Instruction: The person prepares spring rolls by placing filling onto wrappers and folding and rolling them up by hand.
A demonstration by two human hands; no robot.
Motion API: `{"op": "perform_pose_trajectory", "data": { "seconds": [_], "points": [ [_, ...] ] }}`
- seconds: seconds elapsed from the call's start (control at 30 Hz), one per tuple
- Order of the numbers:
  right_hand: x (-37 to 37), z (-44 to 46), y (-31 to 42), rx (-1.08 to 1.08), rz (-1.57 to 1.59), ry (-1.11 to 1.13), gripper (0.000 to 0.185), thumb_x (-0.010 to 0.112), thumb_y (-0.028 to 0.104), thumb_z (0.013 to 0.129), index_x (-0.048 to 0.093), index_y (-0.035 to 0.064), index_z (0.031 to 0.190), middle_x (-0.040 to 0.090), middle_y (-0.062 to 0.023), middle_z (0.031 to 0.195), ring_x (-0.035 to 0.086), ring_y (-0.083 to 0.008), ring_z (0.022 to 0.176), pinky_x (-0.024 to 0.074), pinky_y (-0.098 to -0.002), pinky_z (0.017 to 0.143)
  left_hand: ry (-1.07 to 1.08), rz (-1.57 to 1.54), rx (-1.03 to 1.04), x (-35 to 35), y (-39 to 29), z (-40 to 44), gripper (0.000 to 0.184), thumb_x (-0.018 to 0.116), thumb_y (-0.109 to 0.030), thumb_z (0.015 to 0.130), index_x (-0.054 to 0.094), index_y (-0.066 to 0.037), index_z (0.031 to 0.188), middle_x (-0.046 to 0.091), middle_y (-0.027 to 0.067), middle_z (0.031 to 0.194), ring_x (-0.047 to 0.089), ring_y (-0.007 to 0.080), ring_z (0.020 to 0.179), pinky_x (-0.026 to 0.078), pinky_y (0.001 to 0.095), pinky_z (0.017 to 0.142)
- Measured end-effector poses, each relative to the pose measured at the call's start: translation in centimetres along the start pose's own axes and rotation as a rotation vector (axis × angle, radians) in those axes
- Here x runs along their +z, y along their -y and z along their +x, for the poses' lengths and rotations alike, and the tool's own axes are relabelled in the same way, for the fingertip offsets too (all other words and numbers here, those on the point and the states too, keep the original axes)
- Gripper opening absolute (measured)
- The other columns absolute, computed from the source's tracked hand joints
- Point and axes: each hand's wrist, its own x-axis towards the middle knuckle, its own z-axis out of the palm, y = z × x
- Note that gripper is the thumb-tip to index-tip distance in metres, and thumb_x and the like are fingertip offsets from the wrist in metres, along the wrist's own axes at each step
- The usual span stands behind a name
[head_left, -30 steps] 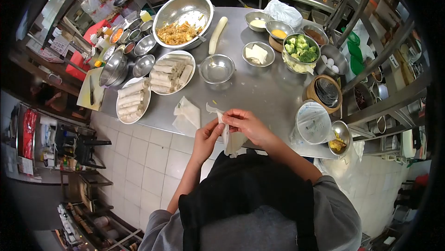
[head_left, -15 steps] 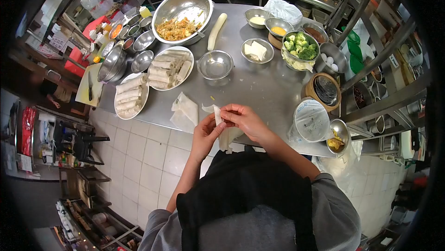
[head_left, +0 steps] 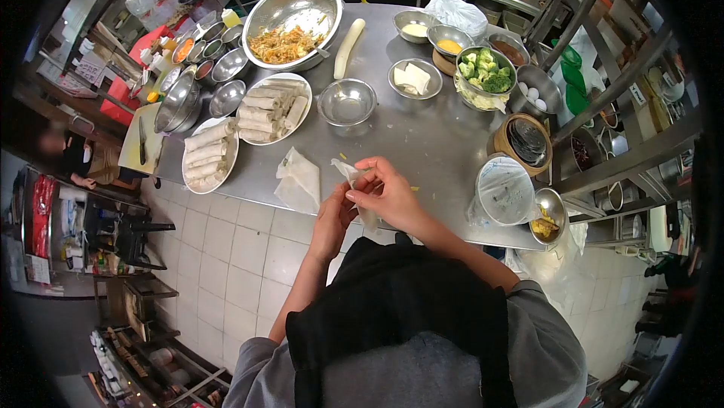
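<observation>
Both hands are at the near edge of the steel table, close together around a thin, pale spring roll wrapper [head_left: 368, 219]. My left hand [head_left: 332, 214] is closed on its left side. My right hand [head_left: 388, 195] pinches it from the right with bent fingers, the fingertips meeting those of the left. One end of the wrapper sticks up beyond the fingers and another hangs below; the middle is hidden. Just left of my hands, a folded loose wrapper [head_left: 299, 182] lies at the table edge. Finished rolls fill an oval plate [head_left: 228, 164] and a second plate [head_left: 303, 111].
Beyond my hands stands a small steel bowl [head_left: 348, 104]. Farther back are a large bowl of shredded filling [head_left: 290, 44] and a long white vegetable [head_left: 348, 48]. To the right sit a broccoli bowl [head_left: 485, 73] and a plastic-lined container [head_left: 504, 191]. A person [head_left: 83, 155] is at the left.
My right hand has turned and risen slightly, and the fingers of both hands now cover more of the wrapper. The person behind the table has shifted left. The view has moved a little.
</observation>
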Motion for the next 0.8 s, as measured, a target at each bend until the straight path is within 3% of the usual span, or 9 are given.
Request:
{"op": "perform_pose_trajectory", "data": {
  "seconds": [0.2, 0.4, 0.6, 0.8],
  "points": [
    [-0.8, 0.4, -0.6, 0.08, 0.113, 0.036, 0.038, 0.07, 0.005, 0.09, 0.054, 0.0047, 0.125, 0.071, -0.0073, 0.095, 0.065, -0.0118, 0.086, 0.0513, -0.0286, 0.08, -0.001, 0.017, -0.034, -0.8, -0.1, 0.1, 0.052, 0.043, -0.036, 0.107, 0.047, 0.001, 0.143, 0.058, 0.0107, 0.136, 0.056, 0.0183, 0.123, 0.044, 0.0361, 0.103],
    [-1.2, 0.6, -0.6, 0.166, 0.186, 0.081, 0.038, 0.067, 0.005, 0.093, 0.054, 0.0047, 0.129, 0.072, -0.0092, 0.104, 0.065, -0.012, 0.097, 0.0485, -0.0278, 0.088, -0.003, 0.272, 0.026, 0.1, -1.4, -0.2, 0.042, 0.061, -0.017, 0.1, 0.054, 0.002, 0.137, 0.067, 0.0089, 0.122, 0.063, 0.0139, 0.109, 0.048, 0.031, 0.096],
    [-1.1, 0.8, -0.4, 0.178, 0.18, 0.087, 0.035, 0.065, 0.005, 0.094, 0.055, 0.0044, 0.127, 0.071, -0.0087, 0.103, 0.065, -0.0126, 0.095, 0.0493, -0.0282, 0.088, 0.014, 0.265, -0.01, -0.5, -1.8, 0.0, 0.045, 0.06, -0.014, 0.1, 0.05, 0.003, 0.141, 0.067, 0.0099, 0.123, 0.061, 0.0126, 0.111, 0.047, 0.0281, 0.097],
    [-1.0, 1.0, -0.8, 0.115, 0.191, 0.056, 0.027, 0.063, 0.005, 0.095, 0.055, 0.003, 0.121, 0.067, -0.0058, 0.095, 0.064, -0.011, 0.089, 0.0517, -0.0265, 0.079, -0.102, 0.223, 0.001, -1.0, -0.8, 0.5, 0.032, 0.062, -0.015, 0.1, 0.062, 0.005, 0.125, 0.071, 0.0075, 0.11, 0.064, 0.0108, 0.1, 0.05, 0.026, 0.089]
  ]
}}
